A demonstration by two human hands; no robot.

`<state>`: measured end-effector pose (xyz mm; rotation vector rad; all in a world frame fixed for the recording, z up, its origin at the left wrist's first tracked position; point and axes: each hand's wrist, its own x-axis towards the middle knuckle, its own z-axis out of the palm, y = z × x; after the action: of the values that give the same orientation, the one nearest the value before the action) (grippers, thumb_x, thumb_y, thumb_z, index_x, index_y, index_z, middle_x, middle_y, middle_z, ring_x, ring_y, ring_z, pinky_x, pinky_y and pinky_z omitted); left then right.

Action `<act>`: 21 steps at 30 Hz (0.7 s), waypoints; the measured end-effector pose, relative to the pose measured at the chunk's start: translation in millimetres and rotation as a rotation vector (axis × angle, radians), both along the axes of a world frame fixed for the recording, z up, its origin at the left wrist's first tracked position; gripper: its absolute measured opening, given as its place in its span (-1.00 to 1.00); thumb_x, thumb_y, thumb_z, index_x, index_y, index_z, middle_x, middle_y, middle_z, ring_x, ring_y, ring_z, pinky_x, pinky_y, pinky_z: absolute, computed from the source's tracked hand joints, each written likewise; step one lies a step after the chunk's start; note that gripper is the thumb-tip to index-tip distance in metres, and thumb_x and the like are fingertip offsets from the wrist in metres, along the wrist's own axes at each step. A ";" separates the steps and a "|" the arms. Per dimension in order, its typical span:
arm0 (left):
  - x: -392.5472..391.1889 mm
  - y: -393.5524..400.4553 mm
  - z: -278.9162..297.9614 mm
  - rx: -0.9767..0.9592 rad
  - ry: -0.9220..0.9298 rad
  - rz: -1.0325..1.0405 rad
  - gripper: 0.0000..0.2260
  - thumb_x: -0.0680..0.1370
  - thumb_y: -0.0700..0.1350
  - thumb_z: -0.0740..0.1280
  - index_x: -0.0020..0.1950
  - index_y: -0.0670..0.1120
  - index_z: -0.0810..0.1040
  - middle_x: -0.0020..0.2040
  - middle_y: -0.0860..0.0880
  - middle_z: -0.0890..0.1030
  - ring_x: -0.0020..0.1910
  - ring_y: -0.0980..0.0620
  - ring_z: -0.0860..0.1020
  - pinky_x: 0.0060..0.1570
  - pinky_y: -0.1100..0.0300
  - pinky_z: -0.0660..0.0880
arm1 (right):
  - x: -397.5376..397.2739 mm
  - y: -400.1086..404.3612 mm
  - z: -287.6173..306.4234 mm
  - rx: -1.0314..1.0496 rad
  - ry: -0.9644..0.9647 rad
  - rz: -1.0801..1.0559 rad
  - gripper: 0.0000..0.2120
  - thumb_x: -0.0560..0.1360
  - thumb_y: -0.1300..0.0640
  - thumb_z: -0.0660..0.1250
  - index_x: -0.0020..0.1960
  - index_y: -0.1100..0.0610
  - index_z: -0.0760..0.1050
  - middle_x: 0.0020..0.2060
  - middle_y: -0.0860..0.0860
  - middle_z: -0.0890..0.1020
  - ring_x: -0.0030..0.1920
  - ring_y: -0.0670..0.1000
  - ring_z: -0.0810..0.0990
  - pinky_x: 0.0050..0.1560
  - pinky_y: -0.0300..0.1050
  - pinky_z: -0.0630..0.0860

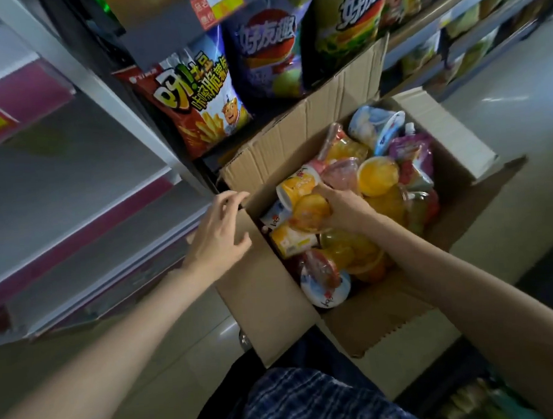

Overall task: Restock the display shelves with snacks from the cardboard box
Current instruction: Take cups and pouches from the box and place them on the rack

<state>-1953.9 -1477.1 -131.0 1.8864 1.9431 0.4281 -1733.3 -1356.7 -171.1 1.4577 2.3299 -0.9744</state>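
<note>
The box [366, 330] sits open on the pale floor [187, 360], just in front of the person's knees, its long axis running from near left to far right, all four flaps folded outward. It is heaped with jelly cups [378, 175] lying every which way: some on their sides with lids facing left, some mouth up, and a purple pouch [416, 155] near the far corner of the box.

The right hand [340, 210] is down in the box, fingers curled around an orange cup [311, 212] lying tilted on top of the heap. The left hand [220, 232] hovers at the box's left flap, fingers spread and loose, gripping nothing.

Left of the box stand white shelves [82, 176] with pink edge strips, bare boards showing. Just beyond the box, chip bags [197, 100] stand upright on a low shelf, one red, the next purple. The light is dim.
</note>
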 end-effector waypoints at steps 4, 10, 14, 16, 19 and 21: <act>17.6 5.4 -6.1 -0.165 -0.103 -0.257 -0.16 0.35 -0.12 0.49 0.44 0.21 0.04 0.48 -0.03 0.08 0.39 -0.08 0.21 0.31 0.03 0.27 | 14.0 -13.6 42.7 -0.681 0.346 -0.479 -0.62 0.40 0.04 0.46 0.17 0.09 0.51 0.06 0.04 0.63 -0.04 -0.03 0.61 -0.12 -0.19 0.54; 52.9 22.5 -9.3 0.033 -0.148 -0.464 -0.12 0.33 0.01 0.52 0.46 0.16 0.01 0.41 0.01 0.13 0.34 -0.14 0.30 0.30 0.00 0.32 | 23.3 -32.0 65.5 -0.936 0.459 -0.459 -0.78 0.50 0.12 0.35 0.09 0.20 0.55 -0.09 0.04 0.67 -0.17 -0.09 0.64 -0.20 -0.28 0.52; 42.3 18.8 -9.8 -0.026 -0.166 -0.268 -0.13 0.27 -0.04 0.54 0.45 0.10 0.12 0.29 -0.14 0.26 0.24 -0.16 0.36 0.18 -0.06 0.43 | 23.7 -25.2 60.9 -0.980 0.570 -0.409 -0.75 0.50 0.13 0.32 0.16 0.16 0.52 0.08 0.14 0.61 0.04 0.06 0.57 0.14 -0.07 0.48; 28.9 11.7 -8.6 -0.082 -0.137 -0.067 -0.15 0.26 -0.09 0.55 0.46 0.04 0.20 0.28 -0.18 0.27 0.23 -0.18 0.35 0.13 -0.01 0.44 | 22.4 -11.9 53.0 -0.876 0.615 -0.472 -0.72 0.51 0.17 0.31 0.21 0.14 0.48 0.05 0.13 0.61 0.03 0.05 0.58 0.14 -0.05 0.51; 4.9 -6.8 -4.7 -0.175 -0.103 0.147 -0.20 0.30 -0.10 0.53 0.45 0.00 0.21 0.30 -0.18 0.21 0.28 -0.18 0.29 0.12 0.09 0.37 | 15.4 7.7 16.8 -0.456 0.375 -0.408 -0.61 0.44 0.17 0.42 0.24 0.19 0.47 0.03 0.15 0.60 0.05 0.10 0.59 0.08 -0.03 0.53; -8.2 -21.7 -0.4 -0.223 -0.082 0.225 -0.20 0.31 -0.09 0.53 0.45 0.00 0.18 0.31 -0.18 0.19 0.30 -0.18 0.27 0.18 0.04 0.36 | 5.3 10.9 -9.1 -0.315 0.188 -0.180 -0.51 0.41 0.11 0.45 0.30 0.19 0.43 0.11 0.13 0.57 0.13 0.10 0.55 0.08 -0.09 0.48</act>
<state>-1962.1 -1498.8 -131.3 1.4982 2.0613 0.3306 -1728.0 -1345.8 -180.2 1.5179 2.0634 -1.5093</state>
